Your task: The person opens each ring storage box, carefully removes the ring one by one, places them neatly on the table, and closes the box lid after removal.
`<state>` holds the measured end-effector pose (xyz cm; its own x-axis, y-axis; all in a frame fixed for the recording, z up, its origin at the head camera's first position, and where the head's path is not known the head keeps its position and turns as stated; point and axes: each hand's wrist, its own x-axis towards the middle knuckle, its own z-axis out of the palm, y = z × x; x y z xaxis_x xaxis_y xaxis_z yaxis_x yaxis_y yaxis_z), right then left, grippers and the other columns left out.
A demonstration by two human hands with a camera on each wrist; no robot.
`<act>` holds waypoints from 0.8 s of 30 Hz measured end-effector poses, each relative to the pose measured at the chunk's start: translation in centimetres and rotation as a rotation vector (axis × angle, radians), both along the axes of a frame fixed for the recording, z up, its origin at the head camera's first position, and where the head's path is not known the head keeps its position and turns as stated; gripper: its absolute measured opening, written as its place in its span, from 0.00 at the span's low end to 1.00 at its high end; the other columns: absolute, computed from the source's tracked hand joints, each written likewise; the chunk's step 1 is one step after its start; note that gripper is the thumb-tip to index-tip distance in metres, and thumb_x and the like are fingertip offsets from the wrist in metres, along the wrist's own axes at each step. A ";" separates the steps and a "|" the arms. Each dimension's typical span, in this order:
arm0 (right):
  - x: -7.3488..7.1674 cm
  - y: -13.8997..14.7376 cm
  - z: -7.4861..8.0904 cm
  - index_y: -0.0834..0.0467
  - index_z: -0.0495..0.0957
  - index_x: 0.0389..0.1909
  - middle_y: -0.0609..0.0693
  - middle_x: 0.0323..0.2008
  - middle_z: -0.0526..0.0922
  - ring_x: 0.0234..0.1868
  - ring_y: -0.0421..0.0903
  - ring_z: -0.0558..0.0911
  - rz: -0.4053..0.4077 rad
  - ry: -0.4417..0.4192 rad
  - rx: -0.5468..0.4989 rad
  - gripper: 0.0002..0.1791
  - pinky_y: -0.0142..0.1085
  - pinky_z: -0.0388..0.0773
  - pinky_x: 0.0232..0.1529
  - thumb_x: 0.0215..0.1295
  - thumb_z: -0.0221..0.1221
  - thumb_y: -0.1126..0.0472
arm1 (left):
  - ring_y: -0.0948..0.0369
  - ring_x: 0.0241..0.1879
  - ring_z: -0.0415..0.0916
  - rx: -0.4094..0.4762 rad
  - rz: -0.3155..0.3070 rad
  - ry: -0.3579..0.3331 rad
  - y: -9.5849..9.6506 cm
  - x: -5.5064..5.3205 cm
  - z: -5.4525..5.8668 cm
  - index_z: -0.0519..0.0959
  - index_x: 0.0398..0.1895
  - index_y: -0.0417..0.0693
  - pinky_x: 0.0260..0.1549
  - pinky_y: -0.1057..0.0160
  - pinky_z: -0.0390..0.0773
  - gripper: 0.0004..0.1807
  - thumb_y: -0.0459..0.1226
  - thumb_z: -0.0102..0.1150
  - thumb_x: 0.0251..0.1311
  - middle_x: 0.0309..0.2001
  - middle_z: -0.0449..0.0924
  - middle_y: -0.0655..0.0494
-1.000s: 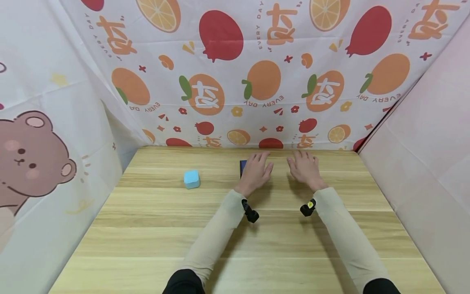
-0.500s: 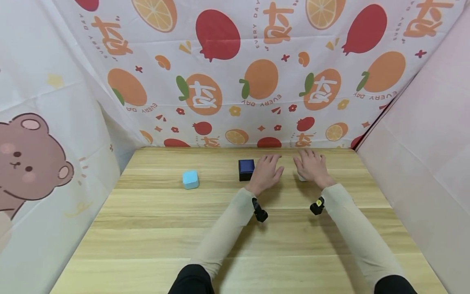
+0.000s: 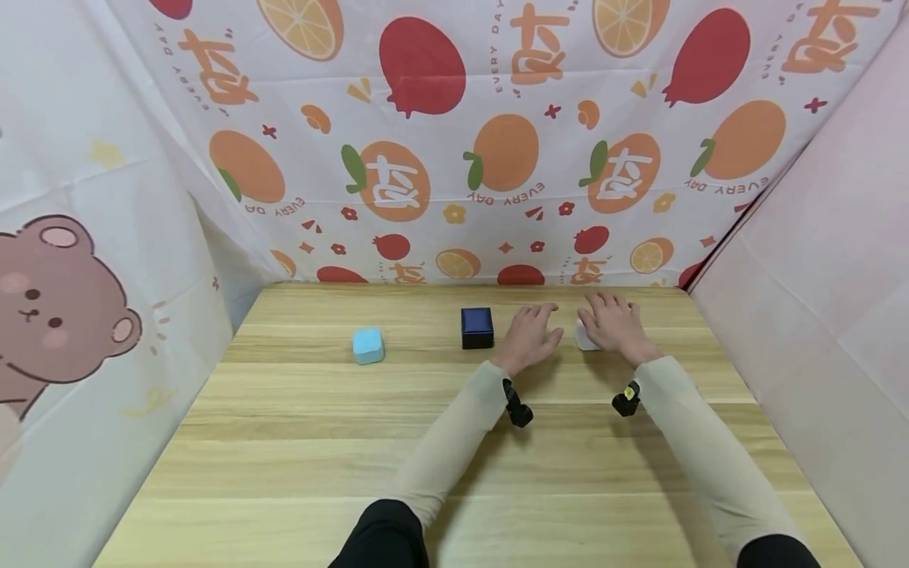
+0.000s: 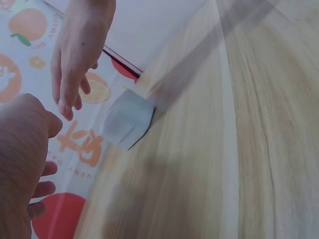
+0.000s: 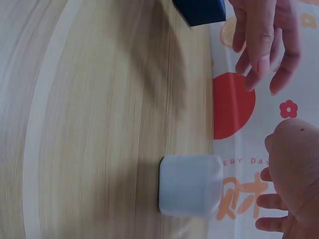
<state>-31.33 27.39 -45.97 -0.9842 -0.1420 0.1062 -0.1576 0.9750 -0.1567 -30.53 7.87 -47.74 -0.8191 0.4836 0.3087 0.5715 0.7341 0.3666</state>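
A small white box [image 3: 585,338] with rounded corners sits on the table, partly hidden below my right hand [image 3: 614,325] in the head view. The right wrist view has that hand [image 5: 296,174] above the white box [image 5: 190,185], fingers loosely extended and apart from it. To the left, my left hand [image 3: 529,339] hovers over the wood with relaxed fingers and holds nothing. Between that hand and a light blue box [image 3: 368,345] stands a dark navy box [image 3: 477,328]. From the left wrist, the white box [image 4: 128,119] appears past the left hand [image 4: 22,159].
The wooden table [image 3: 426,442] runs back to a fruit-print cloth [image 3: 454,229]. A pale cloth with a bear [image 3: 60,300] hangs on the left, and a plain pale wall [image 3: 817,292] closes the right side. Each wrist wears a small black camera.
Both hands have shifted to the right above the table. The navy box has come fully into view from behind the left hand, and the white box now shows beside the right hand.
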 end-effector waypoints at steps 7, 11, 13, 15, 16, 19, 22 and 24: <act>-0.1 0.7 0.0 0.53 0.56 0.66 0.60 0.65 0.60 0.64 0.66 0.58 0.031 -0.021 0.011 0.29 0.67 0.49 0.56 0.68 0.37 0.45 | 0.56 0.58 0.66 0.014 0.006 -0.038 0.9 -0.4 -0.2 0.62 0.62 0.50 0.57 0.55 0.67 0.26 0.48 0.47 0.62 0.59 0.70 0.55; -0.2 1.1 0.1 0.53 0.56 0.66 0.60 0.65 0.61 0.63 0.66 0.58 0.032 -0.036 0.027 0.29 0.67 0.50 0.56 0.68 0.37 0.45 | 0.55 0.57 0.67 0.021 0.015 -0.073 1.2 -0.7 -0.8 0.62 0.61 0.51 0.55 0.54 0.68 0.26 0.50 0.46 0.62 0.59 0.70 0.55; -0.3 1.3 0.1 0.53 0.57 0.65 0.60 0.65 0.61 0.63 0.65 0.58 0.029 -0.047 0.031 0.28 0.66 0.50 0.56 0.68 0.38 0.45 | 0.55 0.57 0.67 0.028 0.013 -0.090 1.4 -0.9 -1.2 0.62 0.61 0.51 0.56 0.54 0.67 0.26 0.50 0.47 0.62 0.59 0.70 0.54; -0.2 1.4 0.1 0.54 0.57 0.65 0.61 0.65 0.61 0.63 0.65 0.58 0.033 -0.066 0.036 0.29 0.66 0.51 0.56 0.68 0.37 0.44 | 0.54 0.57 0.67 0.038 0.009 -0.106 1.6 -1.0 -1.5 0.62 0.61 0.51 0.56 0.54 0.67 0.27 0.49 0.48 0.61 0.59 0.70 0.54; -0.2 1.4 0.1 0.54 0.57 0.65 0.61 0.65 0.60 0.63 0.65 0.58 0.036 -0.075 0.037 0.29 0.66 0.51 0.56 0.68 0.37 0.44 | 0.54 0.56 0.67 0.044 0.006 -0.112 1.7 -1.1 -1.7 0.62 0.61 0.50 0.56 0.54 0.67 0.27 0.49 0.49 0.60 0.59 0.70 0.54; 0.0 1.5 0.1 0.54 0.56 0.66 0.61 0.65 0.60 0.63 0.66 0.58 0.049 -0.092 0.043 0.30 0.65 0.52 0.56 0.69 0.34 0.43 | 0.54 0.56 0.67 0.054 0.007 -0.124 2.0 -1.4 -2.0 0.62 0.61 0.51 0.56 0.54 0.67 0.27 0.49 0.51 0.59 0.58 0.71 0.54; 0.3 1.6 0.1 0.55 0.57 0.65 0.61 0.65 0.60 0.63 0.65 0.59 0.062 -0.098 0.031 0.30 0.64 0.54 0.55 0.68 0.35 0.43 | 0.55 0.55 0.68 0.072 0.012 -0.145 2.2 -1.5 -2.1 0.63 0.60 0.51 0.55 0.54 0.67 0.28 0.49 0.52 0.58 0.57 0.72 0.54; 0.5 1.7 0.1 0.55 0.58 0.65 0.60 0.65 0.61 0.63 0.65 0.59 0.075 -0.098 0.027 0.30 0.64 0.54 0.54 0.68 0.38 0.43 | 0.55 0.53 0.68 0.087 0.015 -0.160 2.4 -1.4 -2.2 0.63 0.59 0.51 0.55 0.54 0.67 0.28 0.49 0.53 0.57 0.57 0.72 0.54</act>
<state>-30.83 29.11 -45.92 -0.9760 -0.2175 0.0050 -0.2158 0.9650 -0.1489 -31.97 10.23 -49.90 -0.8677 0.4486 0.2141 0.4906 0.7037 0.5139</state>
